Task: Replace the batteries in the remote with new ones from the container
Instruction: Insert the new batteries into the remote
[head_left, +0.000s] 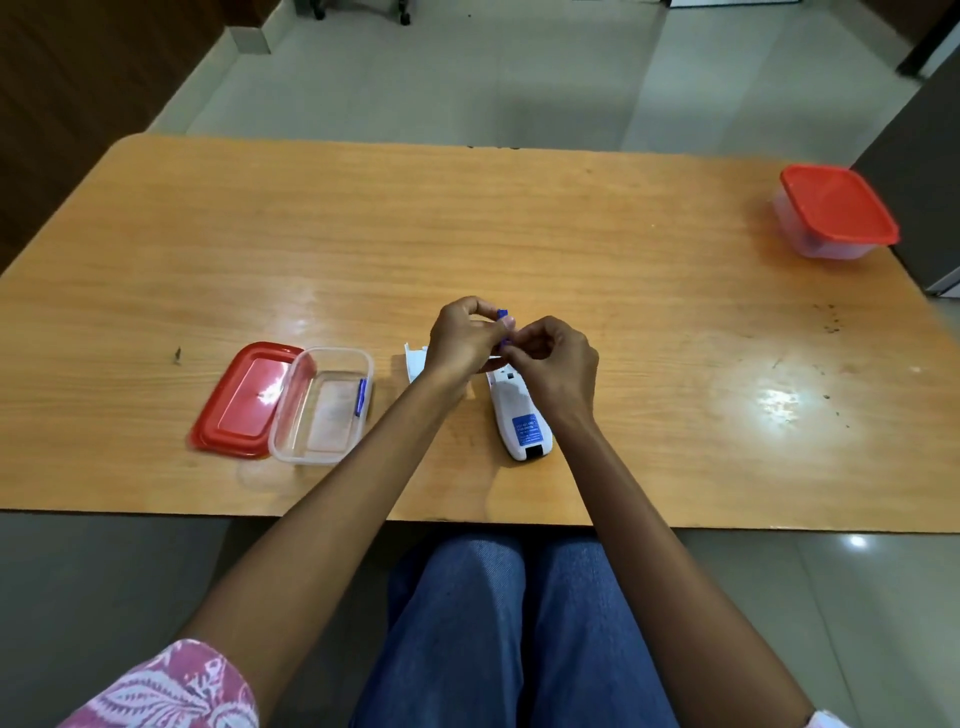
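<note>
Gripping blue battery (502, 315) above blue-labelled remote (519, 415)

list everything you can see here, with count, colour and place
table: 1, light wood, fills the view
open tub: 1, clear, near left
battery in tub: 1, blue, along its right wall
loose lid: 1, red, partly under the tub's left side
remote: 1, white with blue label, face down, near centre
battery cover: 1, white, left of remote
closed tub: 1, clear with red lid, far right
held battery: 1, blue, between both hands
left hand: pinching the battery
right hand: pinching the battery
</note>
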